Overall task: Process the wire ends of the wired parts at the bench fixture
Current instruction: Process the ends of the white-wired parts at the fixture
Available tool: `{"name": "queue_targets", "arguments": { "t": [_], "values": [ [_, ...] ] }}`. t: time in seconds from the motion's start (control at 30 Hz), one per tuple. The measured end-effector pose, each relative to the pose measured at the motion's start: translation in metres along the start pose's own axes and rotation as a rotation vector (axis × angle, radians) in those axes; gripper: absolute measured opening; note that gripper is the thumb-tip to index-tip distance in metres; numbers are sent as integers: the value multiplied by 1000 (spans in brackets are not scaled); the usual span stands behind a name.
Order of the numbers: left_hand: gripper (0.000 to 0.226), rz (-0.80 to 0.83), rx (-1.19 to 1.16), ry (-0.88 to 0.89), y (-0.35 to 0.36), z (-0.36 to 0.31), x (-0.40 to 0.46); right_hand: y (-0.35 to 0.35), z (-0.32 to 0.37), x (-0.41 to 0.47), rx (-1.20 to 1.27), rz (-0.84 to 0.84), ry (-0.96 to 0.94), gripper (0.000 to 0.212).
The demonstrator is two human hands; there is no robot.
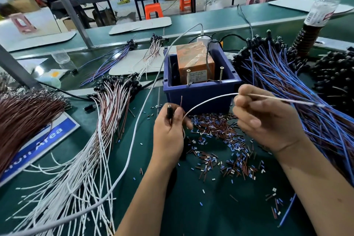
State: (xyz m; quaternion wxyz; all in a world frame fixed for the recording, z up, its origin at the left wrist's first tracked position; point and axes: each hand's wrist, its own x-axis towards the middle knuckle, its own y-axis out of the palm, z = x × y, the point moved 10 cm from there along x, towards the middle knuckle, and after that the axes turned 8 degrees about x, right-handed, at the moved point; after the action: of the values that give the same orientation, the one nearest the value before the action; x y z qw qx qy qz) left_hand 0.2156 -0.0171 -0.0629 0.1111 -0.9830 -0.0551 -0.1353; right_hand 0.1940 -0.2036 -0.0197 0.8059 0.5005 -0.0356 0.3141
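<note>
My left hand grips a small black wired part upright, with a short brown wire end sticking up beside it. A white wire arcs from that hand to my right hand, which pinches it near its far end; the tip points right over the blue wires. Just behind both hands stands the bench fixture: a blue bin holding an orange block with two upright screws.
A heap of white and brown wired parts lies at left, a fan of blue and brown ones at right. Cut insulation bits litter the green mat. A grey cable crosses the bench. A water bottle stands far right.
</note>
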Motion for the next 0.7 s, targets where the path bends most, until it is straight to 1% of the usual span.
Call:
{"name": "queue_targets", "arguments": {
  "t": [0.07,0.1,0.17,0.2,0.27,0.37,0.43,0.5,0.57,0.63,0.7],
  "values": [
    [22,-87,56,93,-9,-8,-1,-10,-2,-1,-345,-93,-12,24],
    [20,-132,64,128,-15,-12,-2,-14,-8,-1,-439,-120,31,28],
    [16,-205,66,181,-24,-22,-5,-20,-25,0,-532,-140,163,39],
    [16,-217,45,195,-25,-27,-7,-23,-34,0,-568,-138,227,43],
    [19,-159,-38,218,-20,-41,-8,-23,-49,-1,-641,-117,320,46],
    [13,55,-89,234,3,-58,-6,-23,-60,0,-772,-101,382,45],
    [7,181,-96,182,19,-60,-6,-25,-63,0,-831,-115,405,42],
    [8,256,-122,126,30,-57,-6,-28,-66,-1,-850,-132,428,40],
    [11,282,-154,77,36,-54,-6,-27,-68,-2,-845,-125,441,38],
    [13,269,-191,29,37,-49,-5,-24,-67,-2,-825,-105,439,35],
    [13,246,-215,-2,32,-41,-3,-24,-59,1,-765,-135,378,33]
  ]
}}
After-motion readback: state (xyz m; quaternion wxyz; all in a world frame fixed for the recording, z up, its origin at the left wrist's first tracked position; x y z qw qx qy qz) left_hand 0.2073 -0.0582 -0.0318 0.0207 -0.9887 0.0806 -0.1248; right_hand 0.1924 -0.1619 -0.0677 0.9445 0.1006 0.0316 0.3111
